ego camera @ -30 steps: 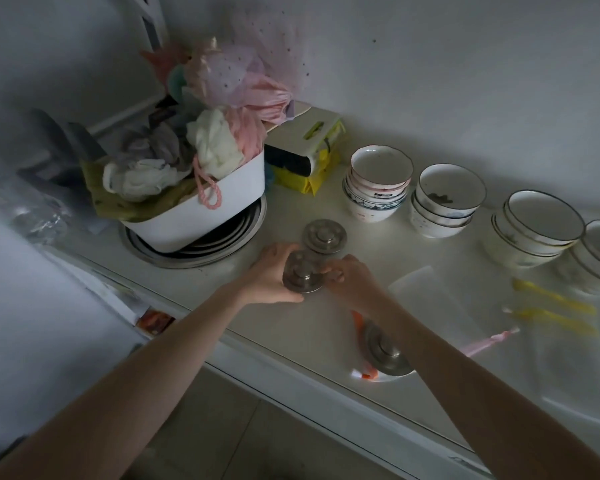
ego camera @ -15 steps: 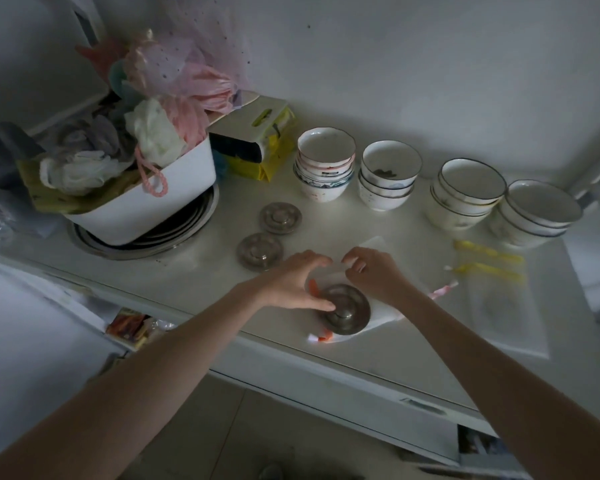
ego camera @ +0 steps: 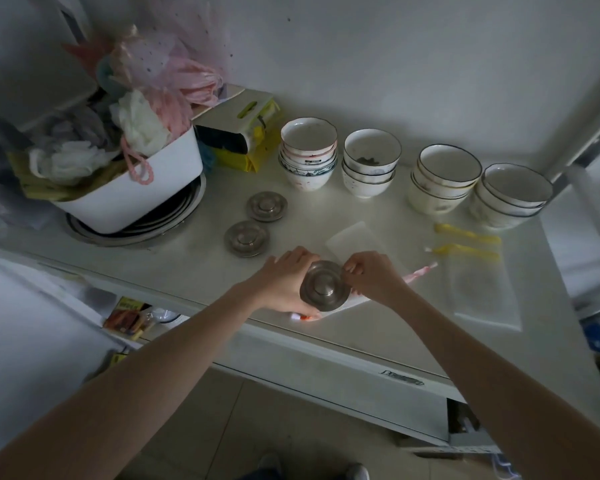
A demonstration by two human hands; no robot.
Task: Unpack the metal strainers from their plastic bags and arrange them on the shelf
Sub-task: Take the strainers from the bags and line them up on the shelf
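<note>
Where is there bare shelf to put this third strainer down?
Bare shelf lies between the two unpacked strainers and the bowl stacks. Another strip runs along the front edge, left of the left hand. Right of the right hand, plastic bags and yellow pieces crowd it.

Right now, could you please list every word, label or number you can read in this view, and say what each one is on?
No text here is legible.
Small dark label on the shelf front edge: too small and blurred to read.
Yellow and white carton: printed markings, unreadable.
Packages on the lower shelf: colourful print, too blurred to read.
</note>
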